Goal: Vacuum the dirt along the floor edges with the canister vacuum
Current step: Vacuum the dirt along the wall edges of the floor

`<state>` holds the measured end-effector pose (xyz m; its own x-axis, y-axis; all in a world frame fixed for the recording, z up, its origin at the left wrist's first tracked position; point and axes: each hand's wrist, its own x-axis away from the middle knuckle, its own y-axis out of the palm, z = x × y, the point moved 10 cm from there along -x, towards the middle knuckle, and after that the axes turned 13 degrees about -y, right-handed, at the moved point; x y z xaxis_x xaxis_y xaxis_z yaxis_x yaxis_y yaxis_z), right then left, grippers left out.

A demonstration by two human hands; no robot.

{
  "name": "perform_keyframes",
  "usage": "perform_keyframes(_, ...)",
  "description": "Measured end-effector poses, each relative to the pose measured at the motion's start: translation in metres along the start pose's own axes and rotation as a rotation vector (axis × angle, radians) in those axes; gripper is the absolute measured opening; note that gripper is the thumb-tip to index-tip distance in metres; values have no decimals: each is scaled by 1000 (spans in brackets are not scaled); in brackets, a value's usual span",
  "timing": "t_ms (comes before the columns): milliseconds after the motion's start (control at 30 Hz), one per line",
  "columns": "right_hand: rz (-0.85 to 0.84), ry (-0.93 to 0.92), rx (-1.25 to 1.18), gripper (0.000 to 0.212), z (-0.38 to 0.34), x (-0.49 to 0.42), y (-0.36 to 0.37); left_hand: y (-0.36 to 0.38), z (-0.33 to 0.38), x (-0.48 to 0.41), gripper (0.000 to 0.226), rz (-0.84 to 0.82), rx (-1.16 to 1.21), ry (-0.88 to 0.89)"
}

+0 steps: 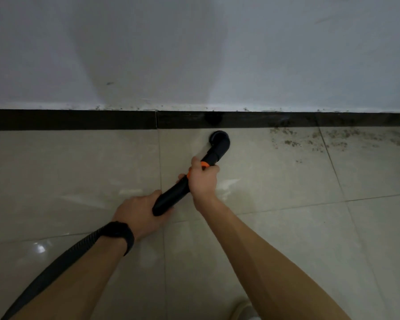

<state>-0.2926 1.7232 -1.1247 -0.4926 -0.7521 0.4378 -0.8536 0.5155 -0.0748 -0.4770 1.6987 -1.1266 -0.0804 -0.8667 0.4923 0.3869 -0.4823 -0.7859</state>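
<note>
The dirt (328, 139) lies scattered along the skirting to the right of the nozzle (218, 140), nearer the right hand (202, 181), which grips the wand (178, 192) forward while the left hand (140, 214) clasps its rear.

A pale grey wall (194, 42), marked by a small dark scuff (109, 83) at left, is seen on the far side. A dark skirting board (67, 120) is set along its foot. The glossy beige tiled floor (79, 162), crossed by thin grout lines (160, 158), is dimly lit, with a glare patch (39, 248) caught near left.
</note>
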Motion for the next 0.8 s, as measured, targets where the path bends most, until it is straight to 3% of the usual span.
perform_keyframes(167,-122,49,-76,33,11,30,46,-21,-48,15,38,31,-16,-57)
perform_keyframes(300,-132,67,-88,33,9,32,35,-20,-35,20,36,25,-77,-37)
perform_keyframes(433,-20,51,-60,30,8,22,-12,-4,6,21,32,-32,-142,41)
perform_keyframes(800,446,86,-287,20,28,33,-179,57,142,39,25,-189,-324,418)
